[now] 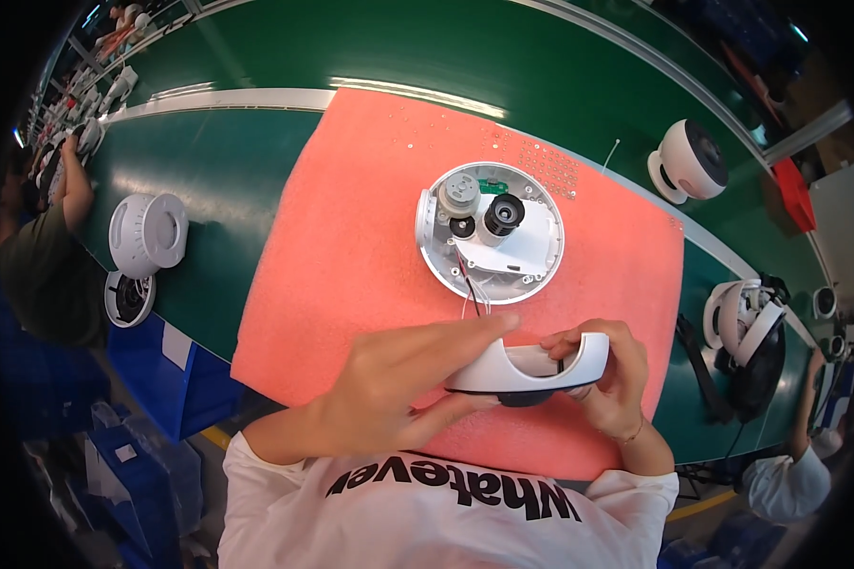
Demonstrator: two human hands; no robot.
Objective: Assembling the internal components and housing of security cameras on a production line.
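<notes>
While the housing (428,228) lay open, lens (505,214) exposed, my left hand (380,381) and right hand (621,384) gripped the unfitted white cover (485,368).

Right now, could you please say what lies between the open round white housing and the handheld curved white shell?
In the head view, thin multicoloured wires, fingertips of the left hand and pink mat lie between the housing and the shell.
</notes>
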